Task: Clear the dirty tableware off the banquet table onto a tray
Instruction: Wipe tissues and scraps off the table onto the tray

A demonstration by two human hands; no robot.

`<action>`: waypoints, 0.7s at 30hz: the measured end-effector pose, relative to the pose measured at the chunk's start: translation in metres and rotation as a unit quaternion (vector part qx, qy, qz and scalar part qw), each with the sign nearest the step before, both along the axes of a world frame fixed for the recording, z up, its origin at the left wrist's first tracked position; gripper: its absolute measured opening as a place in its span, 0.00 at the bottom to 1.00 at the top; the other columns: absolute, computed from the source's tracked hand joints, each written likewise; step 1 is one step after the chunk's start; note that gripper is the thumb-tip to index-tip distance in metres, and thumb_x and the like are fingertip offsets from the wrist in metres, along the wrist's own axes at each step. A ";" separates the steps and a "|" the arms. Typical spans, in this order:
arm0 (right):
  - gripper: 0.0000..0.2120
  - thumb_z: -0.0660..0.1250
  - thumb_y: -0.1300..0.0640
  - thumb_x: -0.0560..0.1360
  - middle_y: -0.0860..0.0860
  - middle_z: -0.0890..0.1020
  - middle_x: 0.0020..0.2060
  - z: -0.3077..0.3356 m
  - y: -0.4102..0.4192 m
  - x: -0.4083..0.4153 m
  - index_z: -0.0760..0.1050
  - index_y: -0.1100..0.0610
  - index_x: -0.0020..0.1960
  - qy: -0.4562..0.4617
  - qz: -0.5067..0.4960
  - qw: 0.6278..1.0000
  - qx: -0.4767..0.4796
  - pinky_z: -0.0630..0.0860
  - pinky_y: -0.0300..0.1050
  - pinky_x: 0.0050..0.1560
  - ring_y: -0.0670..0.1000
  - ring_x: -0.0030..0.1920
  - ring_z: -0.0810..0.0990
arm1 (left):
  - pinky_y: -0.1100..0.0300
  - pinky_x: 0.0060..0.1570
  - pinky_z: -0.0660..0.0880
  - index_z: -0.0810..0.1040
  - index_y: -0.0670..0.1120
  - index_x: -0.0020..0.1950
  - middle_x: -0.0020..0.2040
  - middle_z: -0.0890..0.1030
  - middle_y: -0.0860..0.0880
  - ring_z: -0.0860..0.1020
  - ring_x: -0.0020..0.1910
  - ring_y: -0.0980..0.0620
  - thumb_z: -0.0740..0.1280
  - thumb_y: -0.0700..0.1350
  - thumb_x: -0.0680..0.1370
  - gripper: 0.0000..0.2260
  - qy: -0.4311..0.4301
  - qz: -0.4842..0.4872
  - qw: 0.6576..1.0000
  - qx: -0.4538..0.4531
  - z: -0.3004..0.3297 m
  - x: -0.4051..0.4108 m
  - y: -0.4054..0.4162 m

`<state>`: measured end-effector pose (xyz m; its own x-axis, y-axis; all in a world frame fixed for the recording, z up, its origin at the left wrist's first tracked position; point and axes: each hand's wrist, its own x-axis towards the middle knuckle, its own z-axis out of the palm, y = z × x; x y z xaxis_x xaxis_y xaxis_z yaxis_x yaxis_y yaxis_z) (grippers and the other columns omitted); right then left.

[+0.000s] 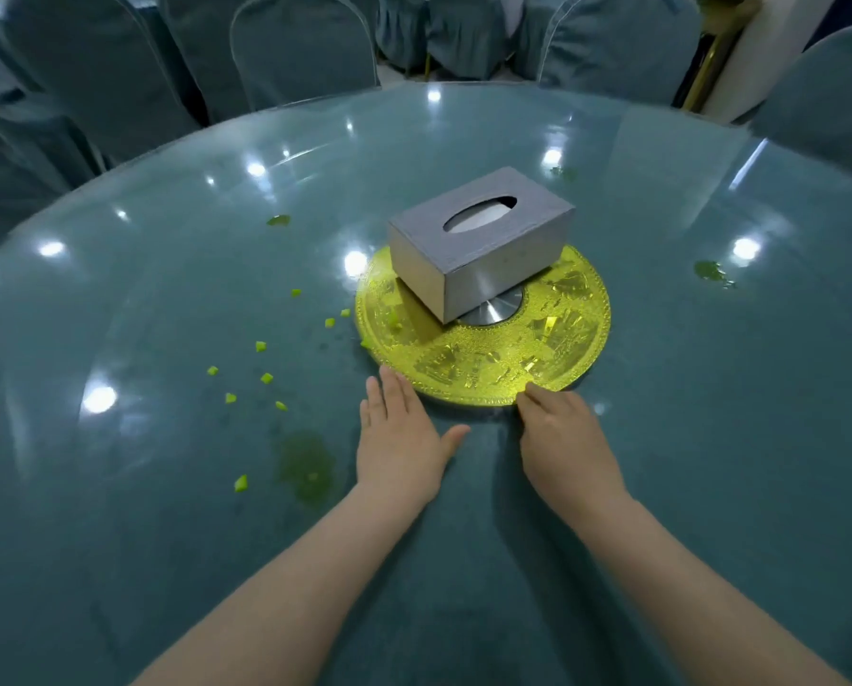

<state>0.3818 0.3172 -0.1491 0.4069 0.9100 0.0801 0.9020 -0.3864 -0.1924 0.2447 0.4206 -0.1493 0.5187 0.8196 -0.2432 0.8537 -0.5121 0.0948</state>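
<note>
A round gold embossed disc (493, 363) lies at the middle of the glass-topped teal table (166, 487). A grey tissue box (483, 242) stands on the disc, over its steel hub (493, 309). My left hand (399, 438) lies flat on the glass, fingers extended, its fingertips just short of the disc's near-left edge. My right hand (562, 443) rests palm down with its fingertips touching the disc's near rim. Neither hand holds anything. No plates, bowls or tray are in view.
Small green food bits (265, 377) are scattered on the glass left of the disc, with green smears (305, 467) near my left forearm and at the right (713, 273). Teal-covered chairs (305, 47) ring the far side of the table.
</note>
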 end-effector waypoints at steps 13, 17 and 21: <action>0.09 0.60 0.51 0.78 0.50 0.81 0.49 -0.002 -0.086 -0.017 0.79 0.50 0.49 0.093 -0.054 0.994 0.022 0.75 0.53 0.54 0.54 0.53 0.78 | 0.59 0.53 0.67 0.76 0.44 0.54 0.57 0.74 0.45 0.71 0.56 0.45 0.59 0.31 0.75 0.13 -0.185 -0.107 0.976 0.032 0.022 -0.019 -0.056; 0.06 0.74 0.69 0.68 0.50 0.78 0.34 0.011 -0.095 -0.015 0.83 0.61 0.42 0.085 -0.103 0.989 0.071 0.66 0.41 0.38 0.57 0.38 0.77 | 0.58 0.49 0.67 0.76 0.44 0.52 0.54 0.75 0.45 0.73 0.55 0.45 0.60 0.33 0.76 0.10 -0.136 -0.142 0.979 0.055 0.026 -0.004 -0.055; 0.08 0.71 0.69 0.72 0.55 0.81 0.41 0.015 -0.090 0.000 0.84 0.61 0.49 0.100 -0.119 0.986 0.067 0.67 0.42 0.39 0.59 0.42 0.79 | 0.57 0.46 0.66 0.75 0.42 0.52 0.52 0.76 0.43 0.74 0.53 0.43 0.61 0.32 0.75 0.10 -0.139 -0.155 0.976 0.059 0.022 0.009 -0.057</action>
<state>0.3818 0.2272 -0.1342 0.6272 0.7736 0.0901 0.7278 -0.5409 -0.4216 0.2539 0.3632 -0.1269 0.7791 0.6263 0.0283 0.6055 -0.7633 0.2252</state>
